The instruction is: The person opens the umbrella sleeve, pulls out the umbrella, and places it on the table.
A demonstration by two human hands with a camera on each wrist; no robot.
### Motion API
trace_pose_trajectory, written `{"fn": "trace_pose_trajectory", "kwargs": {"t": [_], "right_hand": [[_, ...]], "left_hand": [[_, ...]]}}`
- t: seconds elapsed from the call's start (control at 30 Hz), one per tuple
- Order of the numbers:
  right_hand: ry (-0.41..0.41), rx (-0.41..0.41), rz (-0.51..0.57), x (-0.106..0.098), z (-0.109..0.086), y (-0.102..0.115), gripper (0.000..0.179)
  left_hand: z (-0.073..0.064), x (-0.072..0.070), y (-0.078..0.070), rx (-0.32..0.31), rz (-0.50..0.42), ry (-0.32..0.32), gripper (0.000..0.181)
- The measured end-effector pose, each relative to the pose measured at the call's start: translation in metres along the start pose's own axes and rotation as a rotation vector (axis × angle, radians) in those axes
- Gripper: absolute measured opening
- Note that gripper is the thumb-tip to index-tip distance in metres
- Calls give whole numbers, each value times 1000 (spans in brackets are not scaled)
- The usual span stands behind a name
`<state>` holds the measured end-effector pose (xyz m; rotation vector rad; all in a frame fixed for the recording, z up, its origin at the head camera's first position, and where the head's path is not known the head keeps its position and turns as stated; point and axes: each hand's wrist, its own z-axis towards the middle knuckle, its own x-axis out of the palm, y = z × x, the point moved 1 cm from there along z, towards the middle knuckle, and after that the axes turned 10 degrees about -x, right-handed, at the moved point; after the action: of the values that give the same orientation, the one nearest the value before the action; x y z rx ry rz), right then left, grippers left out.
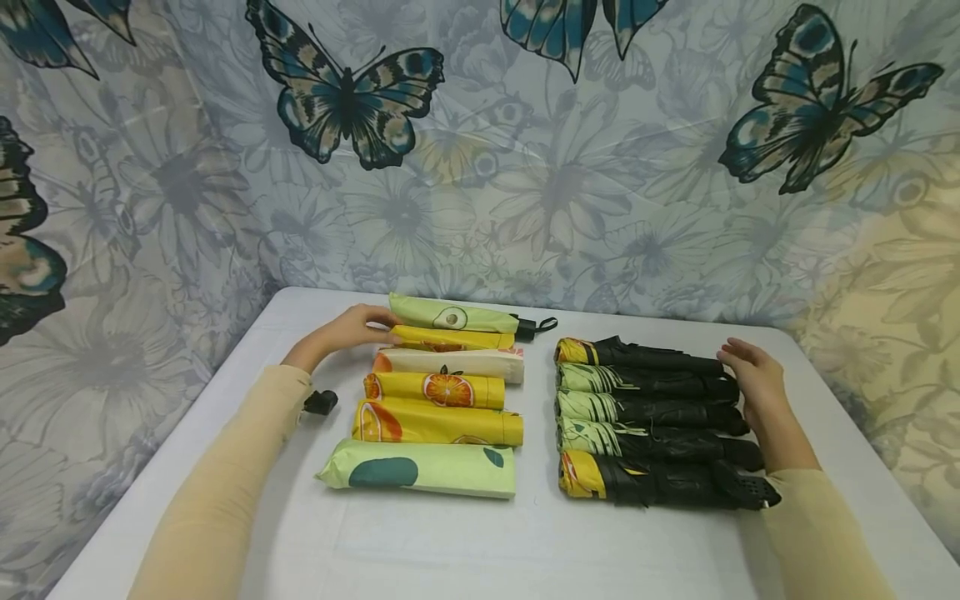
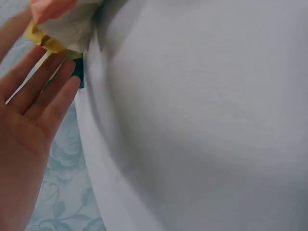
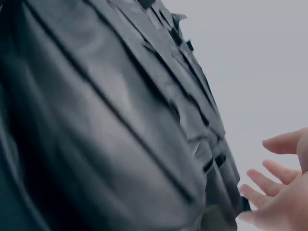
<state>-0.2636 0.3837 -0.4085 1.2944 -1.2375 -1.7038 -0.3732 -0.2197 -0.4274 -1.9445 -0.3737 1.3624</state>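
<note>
My left hand (image 1: 356,327) is at the left ends of the back items in the left column, its fingertips right at a yellow sleeve (image 1: 480,340) with an orange print. Behind that lies a light green avocado-print umbrella sleeve (image 1: 420,312) with a black handle (image 1: 527,330) sticking out. In the left wrist view the fingers (image 2: 62,98) are extended beside the sleeve ends. My right hand (image 1: 761,392), fingers loosely extended, stands beside the right ends of several folded black umbrellas (image 1: 667,385). The right wrist view has the black fabric (image 3: 110,120) close by and the palm (image 3: 284,207) holding nothing.
Toward the front of the left column lie a cream sleeve (image 1: 450,365), yellow orange-print sleeves (image 1: 420,423) and a light green sleeve (image 1: 465,471). A small black object (image 1: 321,402) sits by the left forearm. Butterfly-print fabric (image 1: 480,200) hangs behind the white table (image 1: 450,550).
</note>
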Motion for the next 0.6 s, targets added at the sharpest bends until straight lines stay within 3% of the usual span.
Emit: {"fn": "trace_pose_trajectory", "kwargs": {"t": [0.07, 0.2, 0.4, 0.6], "right_hand": [[-24, -18, -54, 5, 1, 6, 66], [-36, -36, -6, 19, 3, 19, 66], [34, -57, 47, 50, 6, 32, 68], [103, -51, 159, 83, 10, 46, 70]], "left_hand": [[-1, -4, -4, 6, 0, -34, 43], [1, -9, -13, 15, -17, -122, 39], [8, -11, -23, 9, 5, -227, 39], [15, -12, -27, 8, 103, -234, 48]]}}
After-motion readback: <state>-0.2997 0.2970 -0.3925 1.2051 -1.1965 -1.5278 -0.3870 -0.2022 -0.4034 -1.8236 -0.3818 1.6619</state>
